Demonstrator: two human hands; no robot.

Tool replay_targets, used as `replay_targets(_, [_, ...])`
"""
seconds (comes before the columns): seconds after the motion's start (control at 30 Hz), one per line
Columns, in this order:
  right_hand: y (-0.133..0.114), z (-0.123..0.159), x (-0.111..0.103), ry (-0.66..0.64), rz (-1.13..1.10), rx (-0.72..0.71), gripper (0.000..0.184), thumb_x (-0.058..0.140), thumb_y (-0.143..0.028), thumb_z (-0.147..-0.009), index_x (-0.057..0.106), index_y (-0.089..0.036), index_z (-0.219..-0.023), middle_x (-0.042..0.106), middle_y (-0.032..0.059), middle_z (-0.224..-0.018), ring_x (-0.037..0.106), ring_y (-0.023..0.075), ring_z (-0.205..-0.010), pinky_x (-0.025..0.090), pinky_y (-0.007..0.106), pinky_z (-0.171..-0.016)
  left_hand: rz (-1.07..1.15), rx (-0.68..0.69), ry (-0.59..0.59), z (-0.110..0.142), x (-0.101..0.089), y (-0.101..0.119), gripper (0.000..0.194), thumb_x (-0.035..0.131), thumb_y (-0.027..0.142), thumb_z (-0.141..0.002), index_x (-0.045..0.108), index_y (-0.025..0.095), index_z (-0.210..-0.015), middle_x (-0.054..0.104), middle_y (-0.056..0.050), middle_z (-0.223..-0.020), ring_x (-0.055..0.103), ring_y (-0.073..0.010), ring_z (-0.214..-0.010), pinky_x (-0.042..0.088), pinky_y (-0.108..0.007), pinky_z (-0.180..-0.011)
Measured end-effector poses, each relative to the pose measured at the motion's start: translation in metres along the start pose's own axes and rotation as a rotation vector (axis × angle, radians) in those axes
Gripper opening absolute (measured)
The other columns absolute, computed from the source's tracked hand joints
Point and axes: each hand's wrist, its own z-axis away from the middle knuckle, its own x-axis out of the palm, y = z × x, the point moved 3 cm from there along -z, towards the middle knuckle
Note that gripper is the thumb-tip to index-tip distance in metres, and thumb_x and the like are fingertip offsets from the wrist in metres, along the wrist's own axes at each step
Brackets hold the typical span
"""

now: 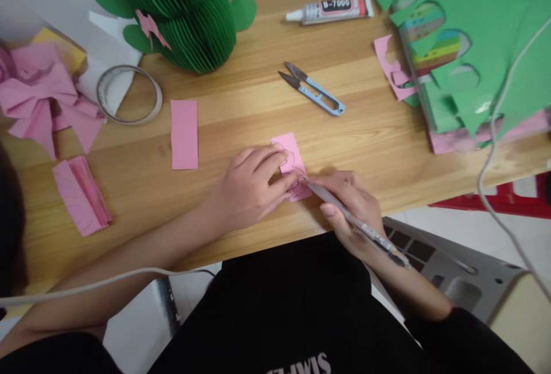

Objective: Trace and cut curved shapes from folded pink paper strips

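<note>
Wooden table (pixel 235 96) | B-7000 tube (pixel 336 10), contents hidden | left hand (pixel 253 187) spread, pressing pink paper (pixel 295 159) | right hand (pixel 361 205) pinching pen (pixel 357 223)

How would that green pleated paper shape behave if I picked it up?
The green pleated paper shape is probably light for its size, being thin layers with gaps between. Those layers would likely flex or crush if squeezed. The thin pink piece at its side might bend.
</note>
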Motion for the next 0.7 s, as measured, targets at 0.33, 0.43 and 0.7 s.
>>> replay_targets(0.33, [-0.0013,-0.0015,0.0027,0.049,-0.006,0.057,0.036,0.044,-0.046,-0.096,0.064,-0.021,-0.112,0.071,0.0057,-0.098,0.064,0.0192,-0.091,0.053,0.034,-0.08,0.07,-0.019,-0.105,0.0062,0.0001,-0.0032,0.027,0.056,0.03,-0.092,0.065,0.023,-0.117,0.062,-0.014,-0.124,0.056,-0.0315,-0.119,0.048,-0.044,-0.09])
replay_targets(0.43, [-0.0016,-0.0034,0.0026,0.054,-0.018,0.058,0.03,0.047,-0.042,-0.096,0.064,-0.022,-0.111,0.072,0.0049,-0.1,0.065,0.0191,-0.091,0.053,0.035,-0.082,0.072,-0.004,-0.116,0.0082,0.001,-0.0038,0.027,0.056,0.032,-0.091,0.065,0.023,-0.115,0.06,-0.014,-0.126,0.055,-0.0318,-0.119,0.048,-0.045,-0.091])
replay_targets(0.7, [0.0064,0.0008,0.0004,0.263,-0.257,0.23,0.017,0.057,-0.031,-0.092,0.064,-0.024,-0.106,0.071,0.0004,-0.085,0.067,0.0148,-0.078,0.053,0.029,-0.069,0.107,-0.088,-0.133,0.0095,0.0047,-0.0031,0.027,0.053,0.032,-0.093,0.066,0.027,-0.117,0.06,-0.011,-0.126,0.054,-0.0309,-0.119,0.044,-0.045,-0.091])
